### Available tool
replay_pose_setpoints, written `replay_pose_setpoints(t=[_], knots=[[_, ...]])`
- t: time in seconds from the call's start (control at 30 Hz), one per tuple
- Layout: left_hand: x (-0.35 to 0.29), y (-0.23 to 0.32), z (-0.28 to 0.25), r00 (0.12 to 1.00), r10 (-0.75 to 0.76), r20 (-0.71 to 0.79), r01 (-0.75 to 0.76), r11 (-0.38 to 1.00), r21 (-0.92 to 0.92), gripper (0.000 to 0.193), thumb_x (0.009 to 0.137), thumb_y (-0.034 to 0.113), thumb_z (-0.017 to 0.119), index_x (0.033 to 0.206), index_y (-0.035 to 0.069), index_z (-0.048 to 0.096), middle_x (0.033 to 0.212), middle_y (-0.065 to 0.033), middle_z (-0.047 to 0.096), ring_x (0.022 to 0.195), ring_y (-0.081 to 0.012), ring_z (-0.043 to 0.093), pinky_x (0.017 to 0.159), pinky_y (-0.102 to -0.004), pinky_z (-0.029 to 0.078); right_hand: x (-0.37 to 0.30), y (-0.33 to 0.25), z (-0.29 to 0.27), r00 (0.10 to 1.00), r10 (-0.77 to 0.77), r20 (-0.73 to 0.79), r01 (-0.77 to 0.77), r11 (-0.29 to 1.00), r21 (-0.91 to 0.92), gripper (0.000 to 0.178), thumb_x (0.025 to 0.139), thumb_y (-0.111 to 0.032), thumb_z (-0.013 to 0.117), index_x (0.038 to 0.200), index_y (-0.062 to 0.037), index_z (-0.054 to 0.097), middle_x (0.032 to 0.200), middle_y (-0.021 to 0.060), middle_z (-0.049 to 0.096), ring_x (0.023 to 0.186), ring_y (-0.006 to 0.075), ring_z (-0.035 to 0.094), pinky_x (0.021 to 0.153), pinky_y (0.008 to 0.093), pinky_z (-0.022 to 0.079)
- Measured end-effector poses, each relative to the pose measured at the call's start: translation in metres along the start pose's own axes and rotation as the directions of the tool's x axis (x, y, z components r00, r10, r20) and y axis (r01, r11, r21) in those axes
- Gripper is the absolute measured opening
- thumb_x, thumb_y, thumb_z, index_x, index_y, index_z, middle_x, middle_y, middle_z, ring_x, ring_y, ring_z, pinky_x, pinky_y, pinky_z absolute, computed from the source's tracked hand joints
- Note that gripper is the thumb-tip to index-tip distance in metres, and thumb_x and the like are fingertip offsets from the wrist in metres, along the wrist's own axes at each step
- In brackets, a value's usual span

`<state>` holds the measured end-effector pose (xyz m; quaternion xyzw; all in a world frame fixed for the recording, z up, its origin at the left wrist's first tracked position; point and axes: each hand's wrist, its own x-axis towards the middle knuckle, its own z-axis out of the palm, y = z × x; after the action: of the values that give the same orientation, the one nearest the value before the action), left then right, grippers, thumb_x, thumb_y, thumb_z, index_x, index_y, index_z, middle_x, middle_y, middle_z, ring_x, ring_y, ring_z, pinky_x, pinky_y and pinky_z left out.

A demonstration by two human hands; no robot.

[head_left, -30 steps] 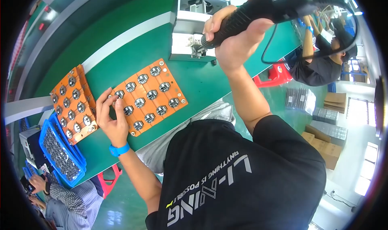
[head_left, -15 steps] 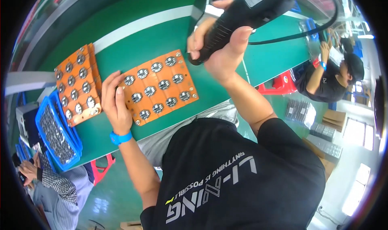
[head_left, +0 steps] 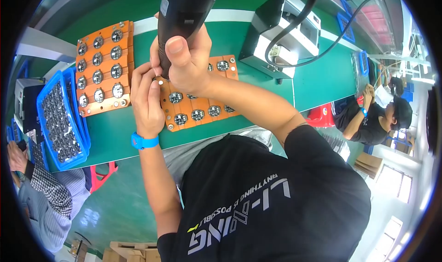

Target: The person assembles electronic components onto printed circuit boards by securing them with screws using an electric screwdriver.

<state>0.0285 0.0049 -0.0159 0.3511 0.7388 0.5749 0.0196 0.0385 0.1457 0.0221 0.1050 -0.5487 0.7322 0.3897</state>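
- The right hand (head_left: 186, 61) has its grip wrapped tight round a black driver (head_left: 184, 13), held upright so its tip meets the near tray (head_left: 198, 107).
- The left hand (head_left: 146, 100) lies flat, fingers spread on the tray's left end, likely to steady it; it grasps nothing.
- Two orange trays sit on the green worktop (head_left: 317, 82); the far tray (head_left: 102, 68) shows about twelve round parts.
- One blue bin (head_left: 57, 119) of parts sits left, and one grey box (head_left: 283, 38) right.

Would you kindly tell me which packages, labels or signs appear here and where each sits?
Pale rectangular label: on the black power screwdriver, above the right hand.
Brown cardboard boxes: on the floor, bottom edge.
Brown cardboard carton: on the floor, far right.
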Motion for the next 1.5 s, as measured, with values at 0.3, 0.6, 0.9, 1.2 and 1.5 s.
replay_pose_setpoints(t=[0.3,0.6,0.9,1.2,1.5], knots=[[0.002,0.004,0.000,0.999,-0.038,0.019,0.038,0.999,-0.026,0.028,0.097,0.007,0.044,0.110,-0.008,0.063,0.123,-0.0191,0.060,0.109,-0.0333,0.059,0.093,-0.0389,0.048,-0.004,0.005,-0.001,0.999,-0.014,0.043,0.014,1.000,-0.016,0.051,0.100,-0.044,0.067,0.117,-0.0016,0.044,0.085,0.0071,0.058,0.055,0.0112,0.056,0.043,0.0241,0.045],[0.000,0.000,-0.002,0.999,-0.012,0.041,0.012,1.000,-0.010,0.026,0.100,0.007,0.044,0.110,-0.008,0.062,0.119,-0.0209,0.059,0.106,-0.0366,0.059,0.091,-0.0396,0.047,-0.002,0.010,0.001,0.987,0.072,0.142,-0.063,0.996,-0.064,0.060,0.098,-0.035,0.073,0.137,0.0011,0.046,0.096,0.0056,0.063,0.076,0.0084,0.060,0.066,0.0242,0.051],[-0.002,-0.002,0.001,0.998,-0.016,0.058,0.020,0.998,-0.061,0.032,0.103,0.010,0.042,0.127,-0.005,0.058,0.125,-0.0198,0.059,0.112,-0.0330,0.059,0.095,-0.0390,0.046,0.000,0.005,0.003,0.986,0.132,0.106,-0.120,0.986,-0.112,0.050,0.093,-0.019,0.077,0.133,0.0025,0.055,0.094,0.0012,0.066,0.080,0.0058,0.058,0.072,0.0241,0.050],[-0.011,0.044,-0.001,0.998,-0.055,0.039,0.059,0.993,-0.100,0.071,0.092,0.009,0.063,0.155,-0.005,0.033,0.150,-0.0248,0.047,0.144,-0.0345,0.045,0.120,-0.0457,0.034,0.026,-0.047,-0.017,0.991,0.036,-0.126,-0.025,0.996,0.089,0.040,0.098,-0.043,0.062,0.104,-0.0035,0.058,0.083,0.0073,0.065,0.056,0.0121,0.056,0.050,0.0270,0.049],[0.010,0.091,0.019,0.822,-0.139,0.553,-0.259,0.773,0.579,0.143,0.046,0.026,0.100,0.162,0.002,0.021,0.161,-0.0173,0.037,0.150,-0.0429,0.031,0.122,-0.0669,0.020,0.067,-0.147,-0.109,0.982,0.003,-0.187,0.022,0.991,0.134,0.088,0.088,-0.086,0.043,0.129,-0.0079,0.047,0.065,0.0098,0.056,0.049,0.0199,0.052,0.051,0.0327,0.044]])
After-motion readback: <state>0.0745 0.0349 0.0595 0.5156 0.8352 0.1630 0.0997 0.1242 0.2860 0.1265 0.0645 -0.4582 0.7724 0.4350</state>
